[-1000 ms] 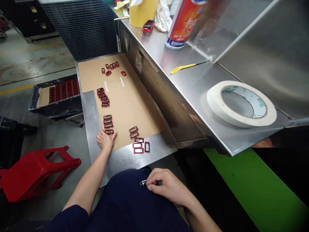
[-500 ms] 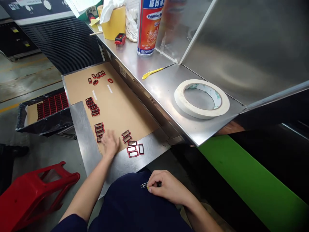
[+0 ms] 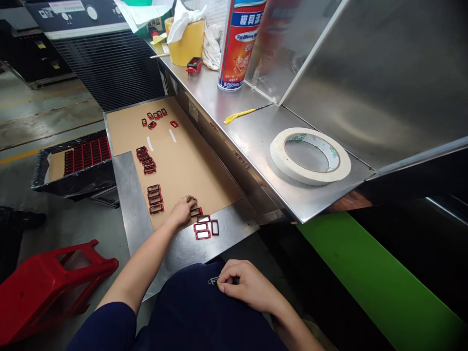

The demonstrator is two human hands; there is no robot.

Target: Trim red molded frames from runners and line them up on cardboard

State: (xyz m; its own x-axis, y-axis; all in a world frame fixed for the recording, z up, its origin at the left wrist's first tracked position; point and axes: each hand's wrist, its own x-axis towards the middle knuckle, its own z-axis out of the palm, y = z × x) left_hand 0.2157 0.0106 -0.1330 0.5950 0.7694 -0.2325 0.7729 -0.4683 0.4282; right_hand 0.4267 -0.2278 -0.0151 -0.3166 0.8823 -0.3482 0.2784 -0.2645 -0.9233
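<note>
My left hand (image 3: 181, 213) reaches over the brown cardboard (image 3: 190, 165), its fingertips closed on a small red-and-black rectangular frame (image 3: 192, 199), mostly hidden by the fingers. Just nearer lie several more frames (image 3: 202, 227), some on the bare metal edge. To the left of the hand, a short column of similar frames (image 3: 155, 199) lies on the cardboard. Close to my lap, my right hand (image 3: 244, 283) is closed, pinching a small silvery metal piece (image 3: 213, 281) with a bit of yellow at the fingertips; its kind is unclear.
On the metal shelf are a masking tape roll (image 3: 310, 156), a spray can (image 3: 239, 48), a yellow-handled thin tool (image 3: 239, 115) and a yellow tub (image 3: 186, 44). A lined bin (image 3: 73, 165) of red parts stands left, behind a red stool (image 3: 54, 287).
My left hand has moved right, from the left column of frames to the frame at the near-right group. My right hand stays near my lap with the metal piece. The view has shifted slightly.
</note>
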